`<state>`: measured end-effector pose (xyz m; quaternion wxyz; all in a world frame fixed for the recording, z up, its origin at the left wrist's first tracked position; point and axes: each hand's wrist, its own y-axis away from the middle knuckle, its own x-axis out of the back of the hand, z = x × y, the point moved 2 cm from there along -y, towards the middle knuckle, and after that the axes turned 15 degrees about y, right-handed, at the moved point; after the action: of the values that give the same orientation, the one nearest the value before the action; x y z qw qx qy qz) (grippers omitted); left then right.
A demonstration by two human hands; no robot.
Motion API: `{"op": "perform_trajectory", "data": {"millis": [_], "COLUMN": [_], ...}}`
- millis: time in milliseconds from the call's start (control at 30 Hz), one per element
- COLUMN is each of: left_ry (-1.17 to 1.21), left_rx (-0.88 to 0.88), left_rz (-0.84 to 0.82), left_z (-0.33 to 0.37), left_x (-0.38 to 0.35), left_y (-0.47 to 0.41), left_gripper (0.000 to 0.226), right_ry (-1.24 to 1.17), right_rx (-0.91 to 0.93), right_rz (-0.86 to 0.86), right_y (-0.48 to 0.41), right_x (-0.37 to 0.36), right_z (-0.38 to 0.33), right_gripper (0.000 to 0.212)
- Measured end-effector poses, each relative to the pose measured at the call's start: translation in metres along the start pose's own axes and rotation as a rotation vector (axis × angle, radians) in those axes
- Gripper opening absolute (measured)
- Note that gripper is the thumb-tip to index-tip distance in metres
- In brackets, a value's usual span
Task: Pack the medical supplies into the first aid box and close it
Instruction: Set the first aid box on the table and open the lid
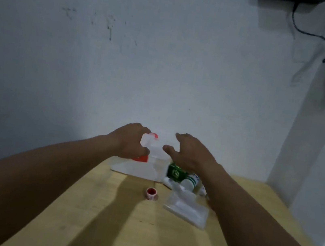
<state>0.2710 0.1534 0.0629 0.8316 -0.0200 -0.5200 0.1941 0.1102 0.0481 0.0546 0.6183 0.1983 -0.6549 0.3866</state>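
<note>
The left hand (131, 141) grips the raised lid of the white first aid box (139, 167) at the far edge of the counter (99, 219). The right hand (190, 154) hovers spread and empty above a green carton (176, 173). Nearer lie a white bottle (189, 182), a clear plastic pouch (186, 208) and a red tape roll (151, 193).

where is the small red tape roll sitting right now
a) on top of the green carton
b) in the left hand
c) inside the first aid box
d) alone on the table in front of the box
d: the red tape roll lies by itself on the wooden table, nearer the camera than the white first aid box, and neither hand touches it.
</note>
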Motion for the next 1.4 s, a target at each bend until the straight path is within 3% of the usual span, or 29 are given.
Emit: {"op": "perform_trajectory", "data": {"millis": [67, 333, 500, 800, 933, 1033, 1133, 1233, 1400], "left_ry": [0.006, -0.109, -0.15, 0.035, 0.363, 0.724, 1.085, 1.47, 1.619], "left_rx": [-0.007, -0.023, -0.086, 0.02, 0.281, 0.522, 0.671, 0.787, 0.808], "left_rz": [0.024, 0.138, 0.2, 0.615, 0.716, 0.741, 0.735, 0.711, 0.698], "left_z": [-0.007, -0.038, -0.048, -0.045, -0.035, -0.037, -0.038, -0.033, -0.036], "left_x": [-0.006, -0.022, -0.026, -0.058, -0.068, -0.074, -0.077, -0.079, -0.085], "left_y": [0.007, 0.021, 0.024, 0.034, 0.037, 0.034, 0.027, 0.025, 0.029], "left_gripper": [0.059, 0.071, 0.063, 0.045, 0.044, 0.061, 0.076, 0.072, 0.069], "right_ry": [-0.013, 0.005, -0.011, 0.004, 0.009, 0.01, 0.015, 0.02, 0.019], "right_rx": [0.032, 0.059, 0.056, 0.036, 0.029, 0.031, 0.039, 0.037, 0.044], "right_rz": [-0.017, 0.045, 0.08, 0.109, 0.12, 0.119, 0.11, 0.098, 0.083], "right_y": [-0.003, -0.002, -0.004, -0.008, -0.008, -0.009, -0.01, -0.009, -0.007], "right_x": [-0.012, -0.03, -0.032, -0.033, -0.034, -0.035, -0.035, -0.036, -0.044], "right_z": [-0.011, -0.026, -0.034, -0.035, -0.035, -0.036, -0.035, -0.034, -0.039], "right_gripper": [0.071, 0.056, 0.044, 0.042, 0.043, 0.043, 0.044, 0.045, 0.045]}}
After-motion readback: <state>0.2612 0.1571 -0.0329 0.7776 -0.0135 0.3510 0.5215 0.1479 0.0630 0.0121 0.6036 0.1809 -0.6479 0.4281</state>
